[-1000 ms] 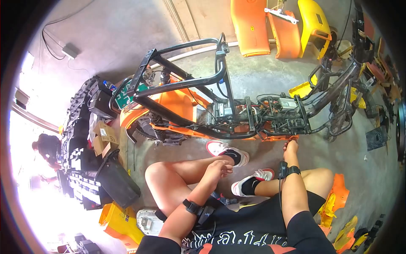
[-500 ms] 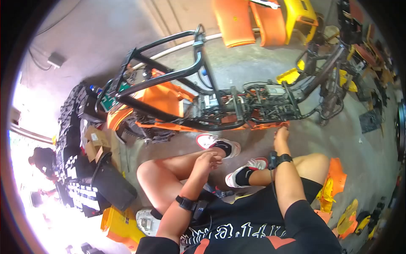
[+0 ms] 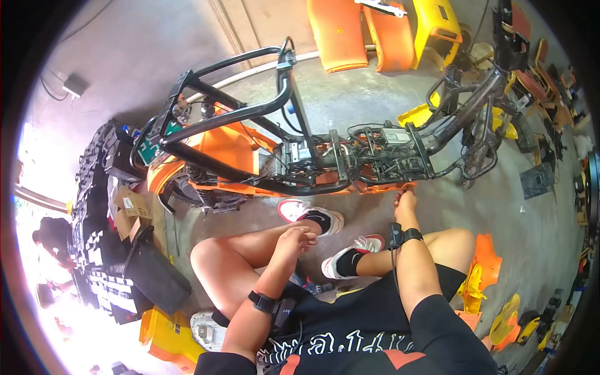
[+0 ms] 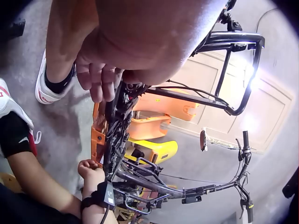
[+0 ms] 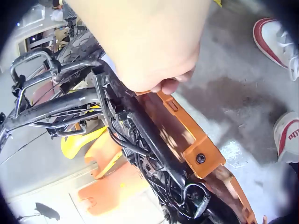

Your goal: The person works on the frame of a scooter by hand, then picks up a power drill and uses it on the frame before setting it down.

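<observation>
1. Two bare legs are folding on the grey concrete floor, and the left hand is resting on the left knee, fingers loosely curled, holding nothing.
2. Beyond the white-and-red sneakers, the stripped black tubular scooter frame is lying on its side.
3. Farther right, the right hand is pinching the orange plastic side panel along the frame's lower edge, fingertips together on it.

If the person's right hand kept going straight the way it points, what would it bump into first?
The right hand points at the stripped scooter frame and already sits at its orange lower panel, which it would meet first. Behind that lie the black frame tube and wiring; depth there is hard to judge.
</observation>
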The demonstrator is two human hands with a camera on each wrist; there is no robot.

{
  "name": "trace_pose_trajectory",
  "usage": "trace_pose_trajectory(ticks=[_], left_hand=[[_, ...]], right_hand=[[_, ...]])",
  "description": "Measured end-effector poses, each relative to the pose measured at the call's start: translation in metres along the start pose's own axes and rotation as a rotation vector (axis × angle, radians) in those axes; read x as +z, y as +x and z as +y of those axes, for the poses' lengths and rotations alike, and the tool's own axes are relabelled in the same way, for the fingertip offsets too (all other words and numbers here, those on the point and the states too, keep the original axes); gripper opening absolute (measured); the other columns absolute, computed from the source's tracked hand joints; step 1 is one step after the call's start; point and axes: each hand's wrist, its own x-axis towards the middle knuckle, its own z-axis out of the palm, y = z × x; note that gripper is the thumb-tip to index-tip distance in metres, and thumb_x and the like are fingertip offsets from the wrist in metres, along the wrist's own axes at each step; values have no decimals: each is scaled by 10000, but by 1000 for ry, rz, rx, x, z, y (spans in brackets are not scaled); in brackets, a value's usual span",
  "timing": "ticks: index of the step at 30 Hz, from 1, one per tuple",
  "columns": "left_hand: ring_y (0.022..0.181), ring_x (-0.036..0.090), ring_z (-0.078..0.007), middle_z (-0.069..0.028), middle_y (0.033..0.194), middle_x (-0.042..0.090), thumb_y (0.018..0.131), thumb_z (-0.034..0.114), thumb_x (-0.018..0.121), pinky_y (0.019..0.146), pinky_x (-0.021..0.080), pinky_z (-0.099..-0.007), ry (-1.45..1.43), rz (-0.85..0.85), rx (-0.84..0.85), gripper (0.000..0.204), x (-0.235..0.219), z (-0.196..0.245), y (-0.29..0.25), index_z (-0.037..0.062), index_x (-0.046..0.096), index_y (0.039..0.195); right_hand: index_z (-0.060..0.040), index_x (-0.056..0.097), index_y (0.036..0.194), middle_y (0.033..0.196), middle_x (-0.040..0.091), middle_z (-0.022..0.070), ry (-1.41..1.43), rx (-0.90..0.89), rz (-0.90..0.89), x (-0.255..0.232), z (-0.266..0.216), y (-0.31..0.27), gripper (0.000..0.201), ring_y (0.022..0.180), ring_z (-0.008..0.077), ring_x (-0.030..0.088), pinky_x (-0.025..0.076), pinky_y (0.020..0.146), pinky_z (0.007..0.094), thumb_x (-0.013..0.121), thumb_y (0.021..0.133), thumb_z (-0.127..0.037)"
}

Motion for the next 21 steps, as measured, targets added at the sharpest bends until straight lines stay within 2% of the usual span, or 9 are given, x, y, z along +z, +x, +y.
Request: trace_pose_trajectory(ticks=[2,6,7,9,12,16,21], left_hand=[[848,618,-238,-142,949,632,922,225,429,748,460,-317,-32,9,-6,319,0,1,-1,-8,480,1133],[850,620,-239,-141,953,629,922,224,426,746,460,-316,-18,2,10,320,-1,0,-1,-3,476,1142],[854,619,-238,-139,953,629,922,225,423,748,459,-317,-13,1,4,320,-2,-1,0,-2,476,1142],[858,618,-238,-138,954,628,923,225,420,750,458,-317,-5,-2,-5,320,-4,-2,0,-2,475,1141],[869,616,-234,-134,956,626,923,229,419,758,453,-316,-21,8,-15,318,-4,1,1,-1,477,1135],[876,613,-227,-123,954,627,926,229,419,764,448,-313,-11,1,-22,311,-4,1,-1,6,478,1135],[867,614,-222,-113,952,628,930,227,417,757,447,-310,-20,-7,-16,301,-3,2,-1,16,480,1135]], right_hand=[[-100,539,929,661,497,-2,-63,76,72,-4,-1,0,225,497,105,484,310,364,233,345,920,-215],[-117,540,914,632,496,-9,-22,-59,165,4,0,-12,251,487,96,475,317,377,231,319,927,-236],[-117,540,914,632,496,-9,-27,-56,160,4,0,-12,251,487,96,475,317,377,231,319,927,-236],[-122,534,898,640,510,-14,90,116,23,-2,-3,-8,244,500,97,481,319,380,234,328,929,-248],[-127,520,868,638,512,-19,90,104,107,-1,-7,-12,249,502,95,477,317,383,231,328,934,-271],[-133,514,829,628,508,-23,171,88,68,0,-11,-19,264,501,90,469,317,386,233,328,937,-285],[-145,533,815,621,494,-33,150,187,104,-7,-5,-12,291,497,99,449,303,400,246,333,950,-307]])
